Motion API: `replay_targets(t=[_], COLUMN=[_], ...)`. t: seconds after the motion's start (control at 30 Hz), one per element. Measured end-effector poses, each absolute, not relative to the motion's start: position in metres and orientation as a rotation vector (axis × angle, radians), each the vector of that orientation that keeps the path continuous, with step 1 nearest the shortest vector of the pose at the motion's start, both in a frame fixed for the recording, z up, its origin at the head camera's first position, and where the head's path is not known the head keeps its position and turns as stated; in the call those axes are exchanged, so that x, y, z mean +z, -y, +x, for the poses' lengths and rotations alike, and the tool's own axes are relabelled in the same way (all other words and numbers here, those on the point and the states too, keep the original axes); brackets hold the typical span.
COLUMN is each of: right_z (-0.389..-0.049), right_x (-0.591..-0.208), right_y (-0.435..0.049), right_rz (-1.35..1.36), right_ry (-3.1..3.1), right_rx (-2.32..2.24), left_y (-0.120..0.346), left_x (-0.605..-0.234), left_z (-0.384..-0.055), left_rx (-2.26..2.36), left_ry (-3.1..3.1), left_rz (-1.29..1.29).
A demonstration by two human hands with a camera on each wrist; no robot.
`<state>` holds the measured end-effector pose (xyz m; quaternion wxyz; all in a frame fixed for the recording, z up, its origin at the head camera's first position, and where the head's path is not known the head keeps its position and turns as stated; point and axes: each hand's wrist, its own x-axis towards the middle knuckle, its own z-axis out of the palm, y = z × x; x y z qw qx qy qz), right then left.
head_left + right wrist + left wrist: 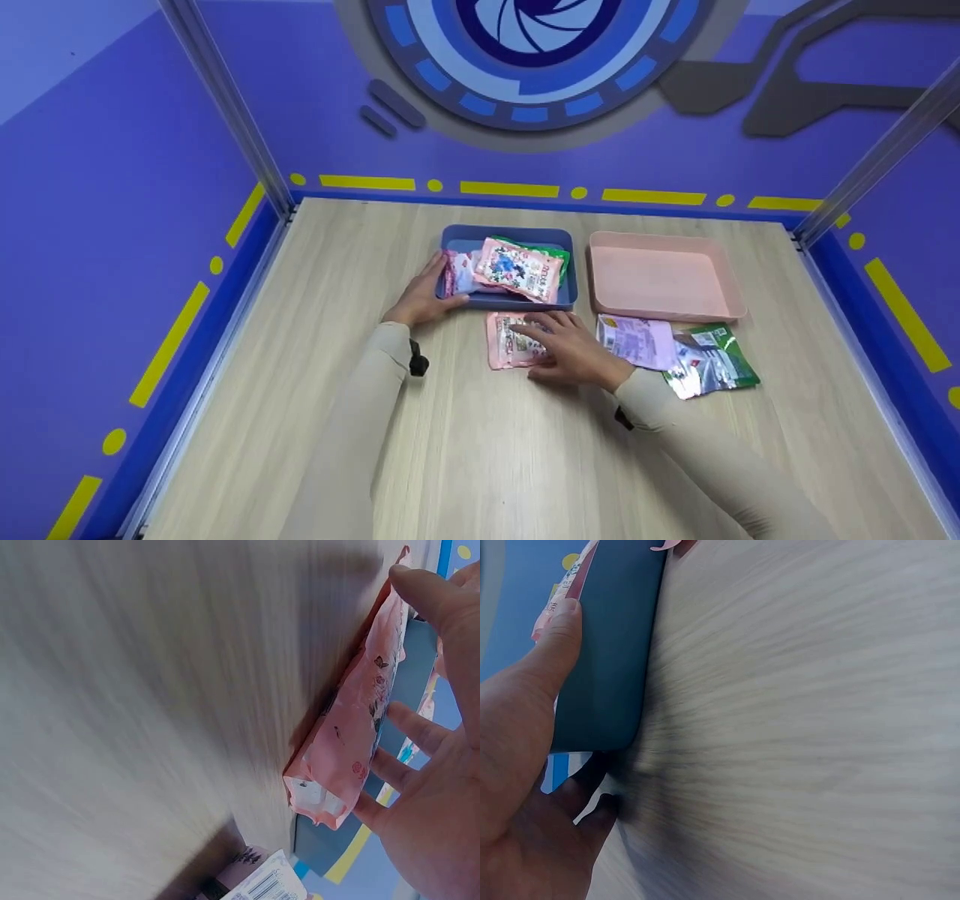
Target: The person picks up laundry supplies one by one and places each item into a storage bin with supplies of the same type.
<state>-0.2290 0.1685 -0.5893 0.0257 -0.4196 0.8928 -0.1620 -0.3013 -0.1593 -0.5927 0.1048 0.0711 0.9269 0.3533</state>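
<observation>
"What does the left side show?"

"A person's left hand (420, 298) holds the near left corner of a blue tray (517, 305), thumb against the near wall, fingers along the left side."

"And the right hand (576, 351)?"

"Fingers spread and uncurled, it rests over a pink packet (504, 351) lying on the wooden table (465, 450), just to the near side of the blue tray."

"Inside that tray?"

"A printed packet (529, 271) lies partly over a green packet (559, 253), with a magenta-edged packet (459, 275) to the left."

"Farther right?"

"A pink tray (660, 310) stands beside the blue one; a purple packet (643, 343) and a silver-and-green packet (709, 364) lie together on its near side."
</observation>
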Motion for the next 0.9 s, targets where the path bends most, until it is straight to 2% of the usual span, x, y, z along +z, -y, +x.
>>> replay_targets(t=[0.33,0.9], right_z=[-0.2296,-0.2287], right_x=[-0.5915,-0.5922], right_y=[-0.1674,-0.1664], right_rz=[-1.258,-1.27], right_ry=[-2.788,-2.81], right_rx=[-0.434,-0.429], left_y=[0.1603,0.1595], left_x=[-0.5938,-0.5937], left_z=[-0.3025,-0.3015], left_rx=[1.052,1.051], left_ry=[-2.754,-2.735], left_rz=[0.282,0.224])
